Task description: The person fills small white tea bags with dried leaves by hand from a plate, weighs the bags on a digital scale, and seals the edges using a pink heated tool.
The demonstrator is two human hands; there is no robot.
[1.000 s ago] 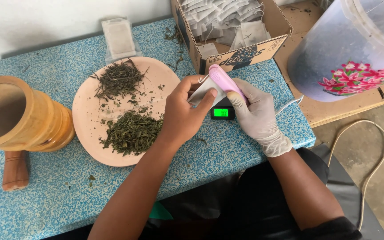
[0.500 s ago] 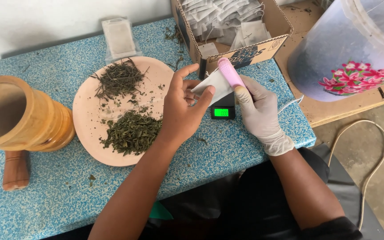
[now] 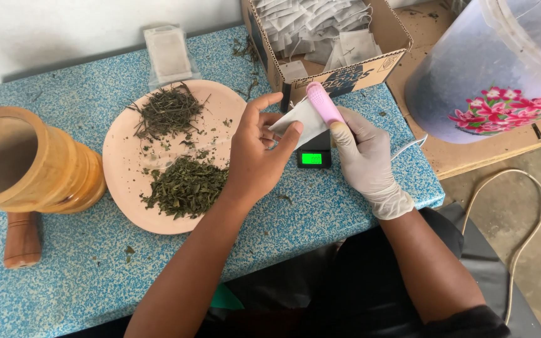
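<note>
Both hands [image 3: 259, 150] raised w/ sachet [image 3: 300, 123], sealer [image 3: 324, 103].

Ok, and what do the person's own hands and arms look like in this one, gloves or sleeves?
The left hand is bare, with no glove, ring or watch showing, and its forearm is unsleeved. The right hand wears a thin, pale whitish disposable glove, wrinkled and ending at the wrist. That forearm is bare too; dark clothing shows near the upper arm.

plate [image 3: 126, 188] left of scale [image 3: 314, 158], box [image 3: 370, 66] behind, mortar [image 3: 26, 163] far left
</note>
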